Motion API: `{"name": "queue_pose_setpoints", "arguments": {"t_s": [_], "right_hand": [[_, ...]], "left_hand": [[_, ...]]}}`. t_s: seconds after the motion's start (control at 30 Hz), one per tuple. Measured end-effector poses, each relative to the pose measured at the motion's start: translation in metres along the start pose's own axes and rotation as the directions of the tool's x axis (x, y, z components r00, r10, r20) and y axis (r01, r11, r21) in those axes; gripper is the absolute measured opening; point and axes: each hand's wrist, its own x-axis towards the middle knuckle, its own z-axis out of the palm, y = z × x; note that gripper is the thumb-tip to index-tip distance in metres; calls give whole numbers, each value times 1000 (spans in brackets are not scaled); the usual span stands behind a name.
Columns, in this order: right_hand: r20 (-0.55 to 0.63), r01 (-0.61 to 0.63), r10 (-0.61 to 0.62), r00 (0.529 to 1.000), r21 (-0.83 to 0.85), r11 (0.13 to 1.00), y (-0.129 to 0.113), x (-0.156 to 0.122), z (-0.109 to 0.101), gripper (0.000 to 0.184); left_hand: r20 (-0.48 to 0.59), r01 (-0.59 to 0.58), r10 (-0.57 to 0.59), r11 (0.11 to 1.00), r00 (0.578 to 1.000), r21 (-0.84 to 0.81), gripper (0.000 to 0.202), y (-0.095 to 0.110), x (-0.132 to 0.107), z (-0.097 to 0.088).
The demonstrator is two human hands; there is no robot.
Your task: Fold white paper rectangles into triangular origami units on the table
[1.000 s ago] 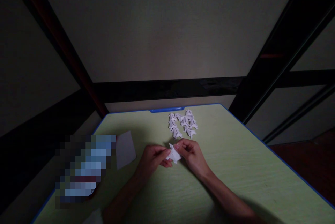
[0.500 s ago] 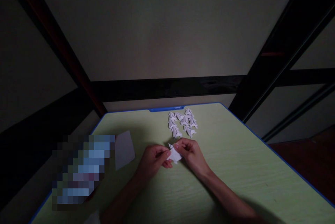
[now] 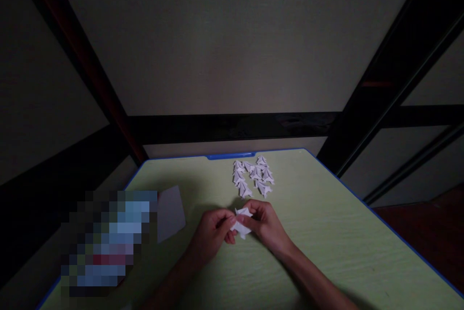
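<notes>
Between my two hands, above the table, is a small white folded paper figure (image 3: 242, 227) with pointed corners. My left hand (image 3: 213, 228) pinches its left edge between thumb and fingers. My right hand (image 3: 266, 220) grips it from the right, the thumb lying across its face and the fingers partly behind it. Just beyond my hands lie several white folded paper figures (image 3: 243, 188), partly overlapping in loose rows.
The pale green table (image 3: 326, 223) has a blue edge and a blue handle (image 3: 232, 156) at its far side. On the left lies a sheet of paper (image 3: 171, 214), next to a blurred-out object (image 3: 116, 245). A panelled wall (image 3: 232, 49) rises behind the table.
My right thumb has slid down and left across the held paper figure. The whole view has shifted slightly, so everything sits a little lower.
</notes>
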Motion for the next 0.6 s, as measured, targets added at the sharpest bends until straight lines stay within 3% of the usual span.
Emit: {"name": "queue_pose_setpoints", "arguments": {"t_s": [0.3, 0.6], "right_hand": [[-35, 8, -9, 999, -9, 1000, -2, -1, -1, 23], [-42, 18, -20, 999, -54, 998, 4, 1, -3, 20]], "left_hand": [[-32, -33, 33, 999, 999, 17, 19, -1, -2, -1], [-19, 7, -7, 1000, 1000, -18, 19, 3, -2, 1]]}}
